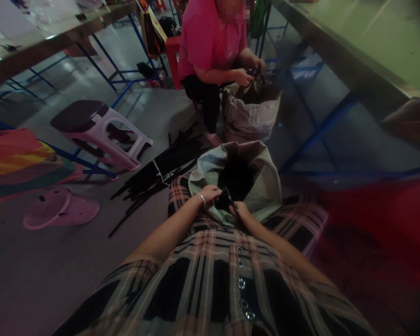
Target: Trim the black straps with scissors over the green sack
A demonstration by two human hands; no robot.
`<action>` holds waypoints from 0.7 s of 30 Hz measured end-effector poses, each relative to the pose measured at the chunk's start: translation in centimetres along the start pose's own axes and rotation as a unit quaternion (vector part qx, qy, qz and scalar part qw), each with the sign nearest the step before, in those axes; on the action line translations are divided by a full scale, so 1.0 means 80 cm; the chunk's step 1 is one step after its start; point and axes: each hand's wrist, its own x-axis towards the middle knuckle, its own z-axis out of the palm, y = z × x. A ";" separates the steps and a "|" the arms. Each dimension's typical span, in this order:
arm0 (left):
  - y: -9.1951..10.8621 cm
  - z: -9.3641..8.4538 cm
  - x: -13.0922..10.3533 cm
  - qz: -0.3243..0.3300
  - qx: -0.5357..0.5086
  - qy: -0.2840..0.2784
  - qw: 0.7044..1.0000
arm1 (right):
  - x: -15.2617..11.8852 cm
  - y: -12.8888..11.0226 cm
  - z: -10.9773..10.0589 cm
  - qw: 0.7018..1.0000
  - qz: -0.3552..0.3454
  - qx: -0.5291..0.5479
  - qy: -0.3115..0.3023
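Between my knees stands an open pale woven sack (269, 191) with a dark mass of black material (236, 172) inside. Over its near rim my left hand (210, 192), a bracelet at the wrist, pinches a small black piece (224, 198). My right hand (242, 212) is closed around what look like scissors (233, 201), their slim blades pointing up beside the black piece. Dim light and the dark material hide the exact contact between blades and piece.
A bundle of long black strips (150, 172) lies on the floor at left, near a stool (126, 135) and a tipped pink basket (61, 212). Ahead, a person in pink (210, 46) works over another sack (252, 116). Tables (357, 60) stand on both sides.
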 end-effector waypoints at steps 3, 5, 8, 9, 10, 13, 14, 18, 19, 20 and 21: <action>0.003 -0.003 -0.001 0.008 -0.007 0.016 1.000 | 0.002 0.001 -0.002 1.000 -0.016 -0.009 0.000; 0.005 -0.004 0.000 0.012 -0.006 0.028 1.000 | 0.004 0.003 -0.002 0.999 -0.041 -0.026 -0.001; 0.007 -0.001 0.004 0.008 -0.005 0.033 0.999 | 0.007 0.005 0.000 0.996 -0.060 -0.070 -0.005; 0.007 0.001 0.005 0.007 -0.002 0.029 1.000 | 0.008 0.005 0.000 0.995 -0.056 -0.083 -0.011; 0.008 0.003 0.006 0.007 0.002 0.023 1.000 | 0.009 0.005 0.000 0.994 -0.051 -0.094 -0.016; 0.009 0.011 0.006 0.016 0.025 -0.001 1.000 | 0.010 0.003 0.000 0.993 -0.045 -0.103 -0.021; 0.009 0.014 0.005 0.021 0.035 -0.007 0.999 | 0.009 0.002 -0.001 0.993 -0.047 -0.103 -0.020; 0.011 0.018 0.001 0.036 0.075 -0.010 0.996 | 0.005 -0.003 -0.005 0.991 -0.060 -0.115 -0.017; 0.012 0.018 0.000 0.039 0.085 -0.013 0.996 | 0.004 -0.005 -0.006 0.991 -0.067 -0.117 -0.015; 0.013 0.017 0.000 0.041 0.092 -0.015 0.995 | 0.003 -0.006 -0.006 0.990 -0.071 -0.118 -0.013; 0.013 0.016 0.000 0.042 0.095 -0.016 0.994 | 0.002 -0.006 -0.006 0.990 -0.073 -0.120 -0.010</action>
